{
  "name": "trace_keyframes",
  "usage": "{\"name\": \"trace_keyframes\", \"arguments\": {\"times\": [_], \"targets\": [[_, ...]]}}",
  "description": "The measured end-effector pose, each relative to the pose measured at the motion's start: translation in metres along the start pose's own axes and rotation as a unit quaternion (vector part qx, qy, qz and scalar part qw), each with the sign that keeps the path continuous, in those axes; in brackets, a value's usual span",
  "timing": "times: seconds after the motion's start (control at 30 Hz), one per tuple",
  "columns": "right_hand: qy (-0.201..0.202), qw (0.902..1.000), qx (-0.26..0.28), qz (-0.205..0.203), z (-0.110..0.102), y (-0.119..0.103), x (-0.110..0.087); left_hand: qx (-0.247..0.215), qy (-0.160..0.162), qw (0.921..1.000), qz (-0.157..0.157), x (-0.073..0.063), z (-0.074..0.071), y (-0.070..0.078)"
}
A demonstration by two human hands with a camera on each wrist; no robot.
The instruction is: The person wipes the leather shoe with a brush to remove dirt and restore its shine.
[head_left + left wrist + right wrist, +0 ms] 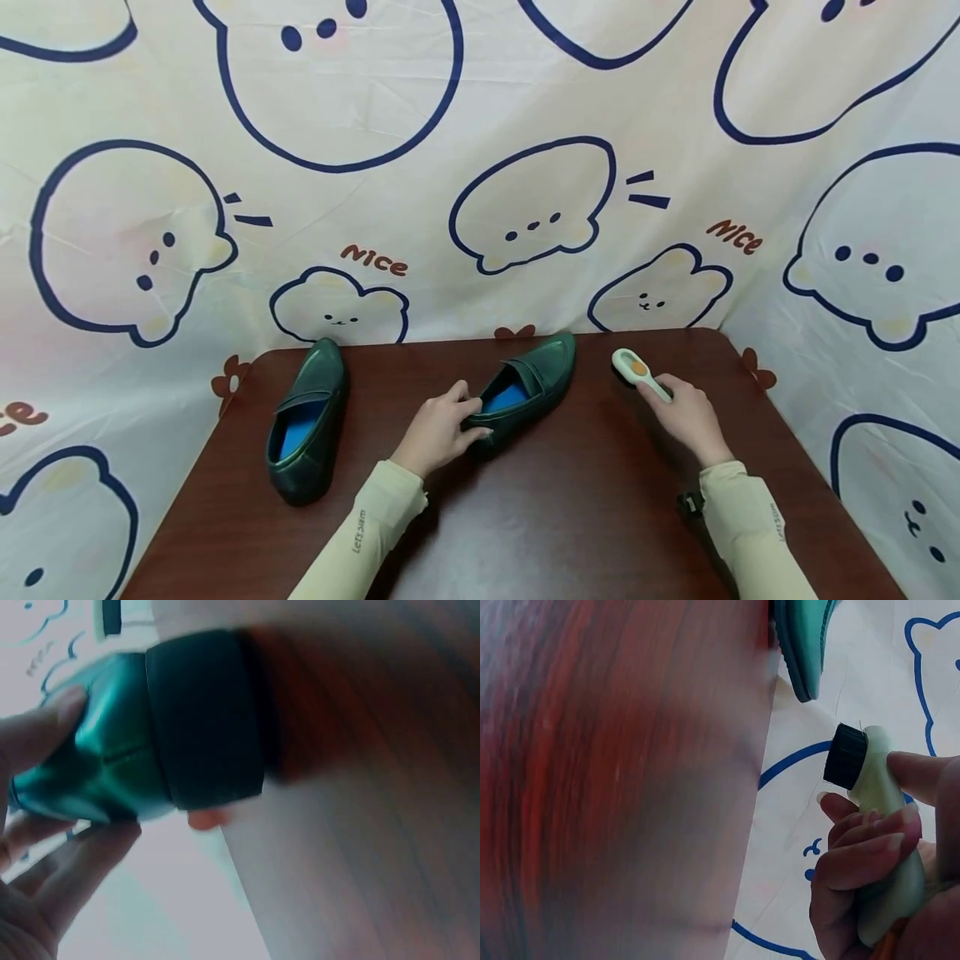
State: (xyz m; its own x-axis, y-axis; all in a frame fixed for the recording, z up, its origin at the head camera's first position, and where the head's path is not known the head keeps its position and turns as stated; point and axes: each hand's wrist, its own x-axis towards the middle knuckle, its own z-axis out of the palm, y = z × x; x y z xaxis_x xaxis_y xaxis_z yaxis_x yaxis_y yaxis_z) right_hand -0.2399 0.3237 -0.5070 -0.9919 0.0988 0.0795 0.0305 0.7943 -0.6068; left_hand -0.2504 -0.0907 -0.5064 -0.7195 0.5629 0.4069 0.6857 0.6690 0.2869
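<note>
In the head view my left hand (442,425) pinches the back of a dark green loafer (540,375) with a blue insole, its toe pointing away to the right. The left wrist view has the thumb and fingers on either side of the loafer's shiny heel (124,750), above the dark heel block. My right hand (692,417) grips a small brush (637,371) by its pale green handle, right of the loafer. Dark bristles (846,756) show at the brush head in the right wrist view. A matching loafer (307,425) stands at the left.
Everything is on a brown wooden table (570,517) with a glossy top. A white cloth (525,100) with blue cartoon outlines hangs behind it and at both sides. The second loafer stands near the table's left edge.
</note>
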Motion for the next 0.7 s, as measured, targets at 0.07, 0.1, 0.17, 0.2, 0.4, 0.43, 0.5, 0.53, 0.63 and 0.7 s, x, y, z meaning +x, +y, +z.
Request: {"name": "trace_keyframes", "arguments": {"times": [0.07, 0.1, 0.17, 0.2, 0.4, 0.43, 0.5, 0.53, 0.63, 0.7], "targets": [[0.003, 1.0000, -0.002, 0.001, -0.002, 0.003, 0.000, 0.012, 0.009, 0.9999, 0.003, 0.003, 0.004, 0.007], [0.004, 1.0000, -0.001, 0.002, -0.004, 0.005, 0.001, 0.019, 0.013, 0.9997, 0.006, 0.005, 0.006, 0.011], [0.006, 1.0000, 0.000, 0.005, -0.008, 0.008, 0.002, 0.031, 0.018, 0.9992, 0.014, 0.009, 0.010, 0.019], [0.008, 0.9999, 0.000, 0.006, -0.010, 0.010, 0.002, 0.035, 0.019, 0.9990, 0.020, 0.012, 0.011, 0.023], [0.020, 0.9995, -0.016, 0.017, -0.022, 0.027, 0.006, 0.060, 0.012, 0.9962, 0.062, 0.029, 0.018, 0.046], [0.021, 0.9994, -0.020, 0.019, -0.024, 0.030, 0.007, 0.070, 0.010, 0.9949, 0.072, 0.032, 0.019, 0.049], [0.023, 0.9993, -0.021, 0.022, -0.026, 0.035, 0.008, 0.087, 0.010, 0.9919, 0.092, 0.037, 0.022, 0.056], [0.023, 0.9992, -0.021, 0.023, -0.026, 0.037, 0.009, 0.094, 0.009, 0.9903, 0.101, 0.039, 0.024, 0.059], [0.025, 0.9990, -0.024, 0.029, -0.027, 0.044, 0.010, 0.093, 0.001, 0.9880, 0.123, 0.046, 0.030, 0.070], [0.025, 0.9987, -0.027, 0.035, -0.027, 0.048, 0.011, 0.079, -0.011, 0.9879, 0.133, 0.049, 0.034, 0.077]]}}
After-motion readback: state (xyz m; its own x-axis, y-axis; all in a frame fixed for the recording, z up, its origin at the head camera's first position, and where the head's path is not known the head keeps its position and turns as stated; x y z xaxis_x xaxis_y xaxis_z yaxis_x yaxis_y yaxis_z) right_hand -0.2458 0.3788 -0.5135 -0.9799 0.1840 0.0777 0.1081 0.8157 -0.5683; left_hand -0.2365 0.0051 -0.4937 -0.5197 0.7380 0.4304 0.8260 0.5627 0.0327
